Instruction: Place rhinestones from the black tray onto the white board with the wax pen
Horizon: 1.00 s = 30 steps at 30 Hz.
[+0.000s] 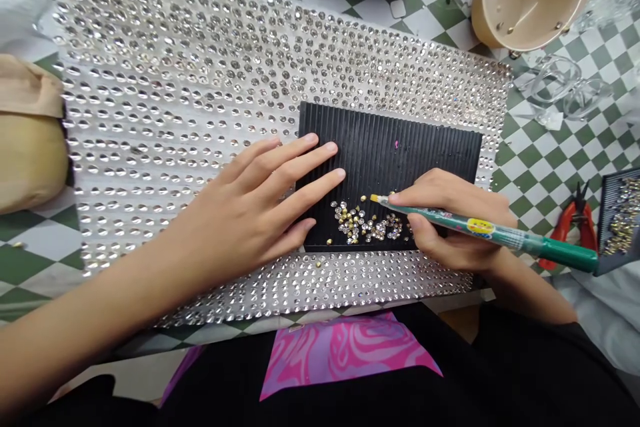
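My left hand (270,193) lies with fingers spread, its fingertips resting on the left part of a black ridged tray (370,140). My right hand (450,213) grips a green pen-shaped tool (480,227) with a yellowish tip, held low over the tray. Just below that tip, a scatter of small rhinestones (357,223), some gold-backed and some clear, lies along the tray's near edge. Under the tray spreads a wide sheet of rhinestones (200,60) set in rows. A tiny pink bit (397,145) sits on the ridges.
A beige cup (530,0) with a few stones in it is at the top right. Red-handled pliers (575,227) and a second dark tray (620,213) of stones lie at the right. A yellowish-tan pouch (30,140) is at the left, on a green-and-white checked tablecloth (580,140).
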### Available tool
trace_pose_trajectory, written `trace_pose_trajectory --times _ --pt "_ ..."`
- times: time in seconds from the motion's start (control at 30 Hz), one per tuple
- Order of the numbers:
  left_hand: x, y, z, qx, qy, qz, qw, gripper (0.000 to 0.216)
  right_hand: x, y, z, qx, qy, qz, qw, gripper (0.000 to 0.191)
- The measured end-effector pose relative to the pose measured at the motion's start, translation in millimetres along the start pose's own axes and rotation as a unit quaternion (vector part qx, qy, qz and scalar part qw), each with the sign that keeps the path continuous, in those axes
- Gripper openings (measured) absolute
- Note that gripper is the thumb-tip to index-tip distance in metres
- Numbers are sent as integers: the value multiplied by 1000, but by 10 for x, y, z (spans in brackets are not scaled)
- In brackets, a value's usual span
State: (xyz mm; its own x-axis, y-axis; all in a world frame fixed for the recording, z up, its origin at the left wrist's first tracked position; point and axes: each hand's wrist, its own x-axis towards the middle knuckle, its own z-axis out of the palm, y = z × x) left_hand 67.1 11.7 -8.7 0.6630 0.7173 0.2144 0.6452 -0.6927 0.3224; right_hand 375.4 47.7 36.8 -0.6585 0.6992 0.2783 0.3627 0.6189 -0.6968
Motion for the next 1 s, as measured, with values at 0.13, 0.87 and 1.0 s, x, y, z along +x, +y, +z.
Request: trace_pose_trajectory --times 0.13,0.87,1.0 --pt "4 -5 -26 11 0 11 1000 56 15 9 1 14 -3 -28 1000 31" --pt "-10 5 -12 9 10 4 1000 66 -5 3 13 -14 22 -2 1000 26" --pt "-1 13 -18 16 6 7 1000 63 23 9 7 1 15 -33 999 33"
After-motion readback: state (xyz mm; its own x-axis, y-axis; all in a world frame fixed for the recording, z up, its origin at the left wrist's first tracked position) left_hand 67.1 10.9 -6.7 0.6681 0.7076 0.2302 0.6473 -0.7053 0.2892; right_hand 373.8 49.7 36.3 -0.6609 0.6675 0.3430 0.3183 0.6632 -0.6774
